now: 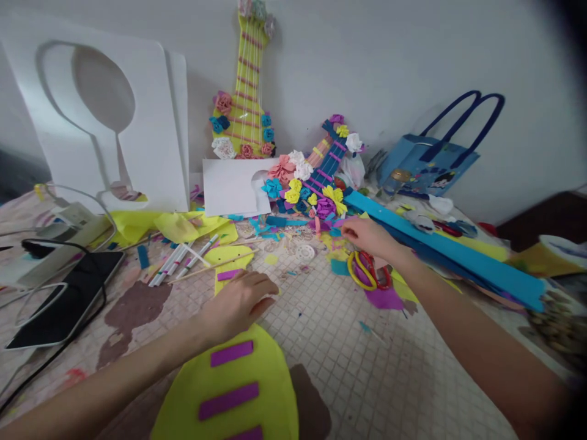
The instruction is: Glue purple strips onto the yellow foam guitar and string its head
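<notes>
A yellow guitar-shaped cut-out [275,379] with purple strips across it lies in front of me, its neck pointing away. My left hand [245,299] is over the neck, palm down, fingers loosely stretched and thumb apart; it hides the part beneath. Farther right, my right hand [369,235] reaches to the coloured paper scraps [337,244]. Its fingers are curled together, and whatever they pinch cannot be made out. Just below that hand lie scissors [364,272] with yellow and red handles, on a purple paper piece [385,298].
A finished yellow guitar [247,98] and a small blue one [325,165] with paper flowers lean at the wall. White boards [156,122] stand left, above markers [172,263] and a black tablet-like device [68,299]. A blue roll [449,244] and blue bag [413,159] are right.
</notes>
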`<control>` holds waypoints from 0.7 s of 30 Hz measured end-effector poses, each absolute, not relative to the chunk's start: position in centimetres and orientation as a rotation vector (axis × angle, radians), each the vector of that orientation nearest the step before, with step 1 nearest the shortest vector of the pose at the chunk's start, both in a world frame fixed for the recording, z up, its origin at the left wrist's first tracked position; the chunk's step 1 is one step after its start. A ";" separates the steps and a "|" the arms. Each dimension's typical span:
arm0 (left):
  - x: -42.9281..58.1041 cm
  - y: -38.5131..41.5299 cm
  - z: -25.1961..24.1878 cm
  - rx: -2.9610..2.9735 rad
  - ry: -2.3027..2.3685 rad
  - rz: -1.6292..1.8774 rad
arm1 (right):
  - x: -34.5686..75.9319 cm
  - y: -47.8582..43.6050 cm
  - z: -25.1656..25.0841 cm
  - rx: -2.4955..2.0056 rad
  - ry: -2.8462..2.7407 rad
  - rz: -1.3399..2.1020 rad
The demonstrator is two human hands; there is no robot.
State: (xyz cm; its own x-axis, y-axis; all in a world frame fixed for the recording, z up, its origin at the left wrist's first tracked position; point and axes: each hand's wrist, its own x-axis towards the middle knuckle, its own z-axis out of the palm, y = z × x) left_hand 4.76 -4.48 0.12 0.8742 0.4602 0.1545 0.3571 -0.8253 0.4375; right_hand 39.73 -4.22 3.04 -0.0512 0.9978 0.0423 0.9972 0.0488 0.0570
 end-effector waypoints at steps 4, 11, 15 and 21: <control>4.8 -5.9 -0.2 2.630 0.558 0.311 | 40.0 -5.8 1.5 2.125 2.131 0.007; 5.3 -9.2 1.1 2.630 0.449 0.206 | 40.3 -4.9 0.0 2.214 1.961 -0.009; 5.0 -10.7 1.3 2.623 0.359 0.127 | 40.6 -4.9 -0.5 2.243 1.996 0.001; 4.0 -11.1 0.9 2.581 0.376 0.169 | 40.8 -6.1 -0.4 2.376 2.095 0.100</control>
State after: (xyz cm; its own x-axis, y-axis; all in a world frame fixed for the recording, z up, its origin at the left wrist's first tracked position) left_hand 4.04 -11.12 0.93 0.9536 0.2974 0.0468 0.2322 -0.8256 0.5143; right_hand 40.83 -6.11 -0.41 0.1243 0.9900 0.0662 0.9918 -0.1259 0.0206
